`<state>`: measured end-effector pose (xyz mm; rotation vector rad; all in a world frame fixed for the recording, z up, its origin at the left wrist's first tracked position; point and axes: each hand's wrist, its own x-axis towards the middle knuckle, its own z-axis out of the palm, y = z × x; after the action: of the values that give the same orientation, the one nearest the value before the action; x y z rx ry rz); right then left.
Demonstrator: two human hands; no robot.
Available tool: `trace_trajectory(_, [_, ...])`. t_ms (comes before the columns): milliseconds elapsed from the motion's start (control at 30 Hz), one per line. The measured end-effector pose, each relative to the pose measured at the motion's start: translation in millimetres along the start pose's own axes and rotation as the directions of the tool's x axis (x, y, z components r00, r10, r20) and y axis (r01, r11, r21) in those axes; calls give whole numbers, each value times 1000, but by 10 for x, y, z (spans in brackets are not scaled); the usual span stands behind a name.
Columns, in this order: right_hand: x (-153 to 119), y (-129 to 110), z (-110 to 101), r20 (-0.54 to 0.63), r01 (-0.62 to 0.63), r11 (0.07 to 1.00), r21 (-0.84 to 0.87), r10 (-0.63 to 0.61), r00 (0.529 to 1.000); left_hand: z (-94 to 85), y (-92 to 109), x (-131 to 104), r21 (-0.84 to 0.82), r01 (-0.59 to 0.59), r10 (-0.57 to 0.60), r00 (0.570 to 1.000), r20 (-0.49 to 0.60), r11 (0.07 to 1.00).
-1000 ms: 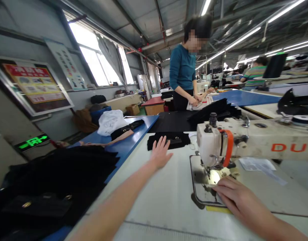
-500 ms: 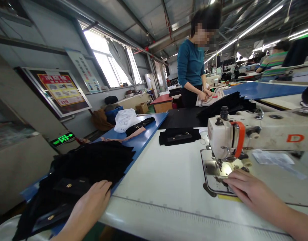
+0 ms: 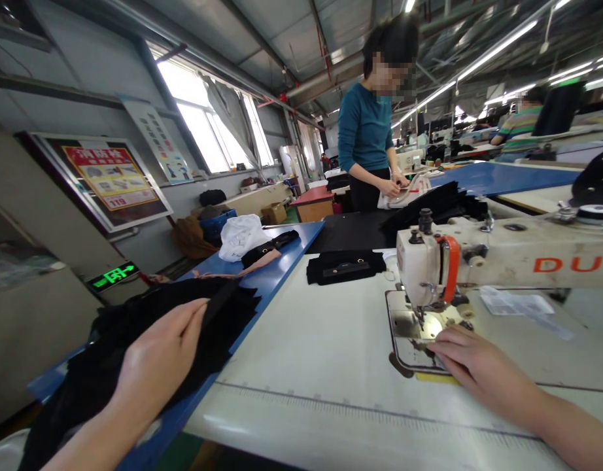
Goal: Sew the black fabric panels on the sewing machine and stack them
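My left hand [image 3: 161, 350] pinches the edge of a black fabric piece [image 3: 219, 302], lifted a little over the pile of black fabric [image 3: 120, 311] on the blue table. At the sewing machine [image 3: 424, 268], my right hand [image 3: 465, 356] rests by the metal needle plate [image 3: 404, 324], just in front of the lit needle area. Its fingers are close together, and whether anything is under the fingertips cannot be made out. A black piece with a dark strip and a small metal ring [image 3: 345, 267] lies flat on the white table, left of the machine.
A white plastic bag [image 3: 241, 237] and a black-and-pink piece [image 3: 269, 252] lie on the blue table [image 3: 301, 245]. Behind the machine, a person in a teal top [image 3: 365, 127] handles light fabric beside a black stack [image 3: 443, 204]. Clear plastic [image 3: 515, 304] lies under the machine arm.
My left hand has closed on a black piece and raised its edge from the pile. The view has shifted slightly; my right hand stays by the needle plate.
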<state>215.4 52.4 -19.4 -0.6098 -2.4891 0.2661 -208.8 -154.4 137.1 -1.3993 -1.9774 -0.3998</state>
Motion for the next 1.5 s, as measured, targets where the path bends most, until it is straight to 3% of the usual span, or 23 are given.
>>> trace_trajectory(100, [21, -29, -23, 13, -10, 1000, -4, 10, 1000, 286, 694, -38, -224, -193, 231, 960, 159, 955])
trace_trajectory(167, [41, -46, -42, 19, -21, 1000, -20, 22, 1000, 562, 1228, -139, -406, -167, 325, 875, 358, 898])
trace_trajectory(200, [53, -53, -52, 17, -28, 999, -31, 29, 999, 691, 1493, -196, -466, -163, 371, 838, 399, 870])
trace_trajectory(300, [89, -72, -85, 10, -41, 997, -64, 42, 999, 931, 2161, -305, -581, -145, 443, 796, 413, 801])
trace_trajectory(400, [92, -100, -117, -2, -41, 996, -81, 41, 999, 928, 2488, -283, -664, -79, 444, 800, 402, 743])
trace_trajectory(500, [22, -100, -167, -45, -48, 996, -81, 44, 998, 857, 2454, -237, -755, 87, 407, 799, 442, 650])
trace_trajectory(567, [-66, -34, -231, -93, -63, 994, -91, 55, 994, 877, 2313, -241, -770, 117, 368, 827, 425, 627])
trace_trajectory(633, [-167, 108, -335, -148, -115, 986, -123, 96, 984, 979, 2162, -266, -747, -46, 413, 855, 313, 663])
trace_trajectory(667, [-216, 203, -405, -178, -164, 975, -148, 137, 975, 1050, 2104, -280, -721, -174, 482, 841, 245, 671])
trace_trajectory(733, [-296, 407, -575, -226, -318, 921, -225, 268, 936, 1197, 2045, -309, -645, -407, 631, 761, 153, 647])
trace_trajectory(800, [-340, 578, -755, -216, -507, 787, -352, 458, 862, 1306, 2066, -335, -576, -524, 702, 701, 128, 627])
trace_trajectory(867, [-348, 678, -898, -164, -611, 628, -481, 620, 767, 1353, 2143, -361, -531, -553, 702, 702, 118, 642])
trace_trajectory(933, [-334, 712, -969, -114, -627, 545, -556, 697, 707, 1355, 2237, -385, -510, -548, 685, 719, 119, 663])
trace_trajectory(1133, [-284, 706, -927, -76, -629, 487, -605, 752, 655, 1334, 2408, -401, -534, -467, 630, 758, 168, 704])
trace_trajectory(1300, [-320, 565, -989, -88, -625, 517, -585, 725, 683, 1343, 2403, -385, -529, -450, 609, 775, 169, 720])
trace_trajectory(1433, [-342, 197, -911, -72, -550, 727, -410, 576, 814, 1218, 2374, -379, -517, -471, 555, 832, 8, 714])
trace_trajectory(1500, [-274, -42, -762, -43, -465, 839, -282, 473, 880, 1102, 2396, -374, -517, -539, 576, 811, -104, 665])
